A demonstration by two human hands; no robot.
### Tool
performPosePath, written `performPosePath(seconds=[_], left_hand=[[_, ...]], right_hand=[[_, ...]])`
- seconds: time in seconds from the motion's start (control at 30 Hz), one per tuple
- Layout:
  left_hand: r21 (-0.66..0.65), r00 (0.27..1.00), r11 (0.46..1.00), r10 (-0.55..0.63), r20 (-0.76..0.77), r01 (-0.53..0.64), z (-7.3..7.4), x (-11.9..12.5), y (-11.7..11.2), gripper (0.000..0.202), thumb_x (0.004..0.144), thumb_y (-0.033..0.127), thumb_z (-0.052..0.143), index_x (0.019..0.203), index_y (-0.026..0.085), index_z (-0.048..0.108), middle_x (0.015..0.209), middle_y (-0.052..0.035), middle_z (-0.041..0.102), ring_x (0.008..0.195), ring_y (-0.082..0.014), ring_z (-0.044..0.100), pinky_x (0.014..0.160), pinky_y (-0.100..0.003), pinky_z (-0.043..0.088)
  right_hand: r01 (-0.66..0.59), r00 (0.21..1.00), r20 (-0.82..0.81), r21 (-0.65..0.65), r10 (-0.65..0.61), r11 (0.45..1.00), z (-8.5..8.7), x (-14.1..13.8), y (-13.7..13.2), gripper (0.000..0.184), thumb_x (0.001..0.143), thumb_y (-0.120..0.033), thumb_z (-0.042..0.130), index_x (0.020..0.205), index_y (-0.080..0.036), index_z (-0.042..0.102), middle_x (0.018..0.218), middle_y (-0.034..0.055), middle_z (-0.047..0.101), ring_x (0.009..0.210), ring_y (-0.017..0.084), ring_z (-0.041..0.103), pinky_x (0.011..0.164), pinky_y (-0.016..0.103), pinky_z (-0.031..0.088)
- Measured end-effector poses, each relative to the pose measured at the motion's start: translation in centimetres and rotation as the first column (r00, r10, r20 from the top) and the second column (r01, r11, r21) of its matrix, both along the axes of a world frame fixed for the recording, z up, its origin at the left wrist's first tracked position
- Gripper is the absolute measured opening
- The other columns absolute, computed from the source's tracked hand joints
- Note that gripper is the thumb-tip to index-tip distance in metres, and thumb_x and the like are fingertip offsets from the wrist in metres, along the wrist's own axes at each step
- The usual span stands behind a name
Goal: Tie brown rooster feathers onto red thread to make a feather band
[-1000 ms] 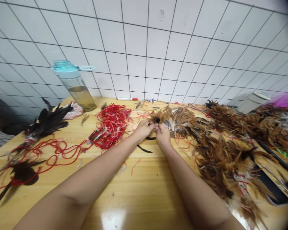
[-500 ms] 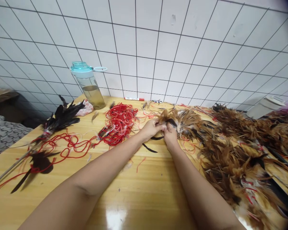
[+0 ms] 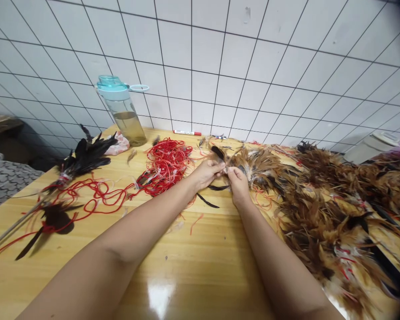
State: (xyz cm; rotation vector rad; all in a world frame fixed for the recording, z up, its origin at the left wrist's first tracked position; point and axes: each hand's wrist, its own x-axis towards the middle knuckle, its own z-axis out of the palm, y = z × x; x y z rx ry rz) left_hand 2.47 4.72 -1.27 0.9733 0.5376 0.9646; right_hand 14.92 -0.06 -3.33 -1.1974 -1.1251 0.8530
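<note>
A wooden worktop [image 3: 200,275] spreads before me, brown feathers [image 3: 306,200] heaped along its right. Both arms [image 3: 146,235] reach forward, converging just right of some tangled red string [image 3: 170,164]. The left hand [image 3: 207,174] and right hand [image 3: 238,183] meet at the fingertips: the left seems to pinch a dark feather [image 3: 218,153], the right pinches something I can't make out. It looks like delicate feather handling, calling next for a light, steady grip.
</note>
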Motion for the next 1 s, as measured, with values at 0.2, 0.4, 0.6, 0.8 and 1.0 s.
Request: performPosePath(seconds=[0.2, 0.4, 0.6, 0.8, 1.0], left_hand=[[-0.211, 0.984, 0.977, -0.001, 0.179, 0.039, 1.1, 0.4, -0.8, 0.027, 0.063, 0.018, 0.083, 0.068, 0.009, 0.058, 0.06, 0.0014, 0.057, 0.054, -0.0036, 0.049, 0.051, -0.017, 0.037], [-0.07, 0.992, 0.99, -0.122, 0.021, 0.123, 0.9, 1.9, -3.0, 0.039, 0.056, 0.036, 0.087, 0.062, 0.009, 0.06, 0.053, 0.0005, 0.054, 0.049, -0.0047, 0.045, 0.051, -0.02, 0.034], [0.072, 0.995, 0.996, -0.049, -0.088, 0.056, 0.5, 2.7, -4.0, 0.041, 0.055, 0.041, 0.085, 0.069, 0.011, 0.059, 0.057, 0.0021, 0.055, 0.051, -0.0052, 0.042, 0.051, -0.021, 0.031], [0.132, 0.985, 0.991, -0.012, -0.169, 0.035, 0.2, 3.1, -4.2, 0.038, 0.059, 0.04, 0.08, 0.076, 0.012, 0.061, 0.061, 0.0034, 0.055, 0.052, -0.0061, 0.041, 0.052, -0.022, 0.031], [0.208, 0.967, 0.977, 0.014, -0.254, 0.04, 0.1, 3.0, -4.3, 0.033, 0.064, 0.042, 0.074, 0.067, 0.014, 0.058, 0.054, 0.0037, 0.051, 0.051, -0.0076, 0.041, 0.052, -0.023, 0.03]], right_hand=[[0.024, 0.828, -0.559, -0.051, -0.049, 0.998, 1.7, 0.2, -0.2, 0.046, 0.074, -0.062, 0.064, 0.096, -0.022, 0.059, 0.064, -0.0063, 0.043, 0.051, 0.008, 0.043, 0.045, 0.02, 0.031], [-0.073, 0.721, -0.692, -0.122, -0.033, 0.99, 2.2, 0.1, -0.7, 0.049, 0.083, -0.072, 0.043, 0.095, -0.025, 0.048, 0.064, -0.0048, 0.048, 0.051, 0.013, 0.049, 0.044, 0.025, 0.041], [-0.075, 0.707, -0.704, -0.163, -0.063, 0.984, 2.4, 0.0, -0.9, 0.048, 0.085, -0.069, 0.04, 0.093, -0.023, 0.05, 0.066, -0.0028, 0.052, 0.047, 0.012, 0.046, 0.038, 0.024, 0.033], [-0.049, 0.76, -0.647, -0.162, -0.069, 0.986, 2.1, -0.1, -0.8, 0.055, 0.081, -0.075, 0.039, 0.09, -0.023, 0.053, 0.068, -0.0002, 0.058, 0.051, 0.014, 0.051, 0.038, 0.024, 0.03], [-0.054, 0.769, -0.636, -0.16, -0.061, 0.986, 2.0, -0.2, -0.8, 0.057, 0.081, -0.076, 0.038, 0.093, -0.023, 0.056, 0.069, 0.0004, 0.06, 0.049, 0.014, 0.051, 0.037, 0.024, 0.029]])
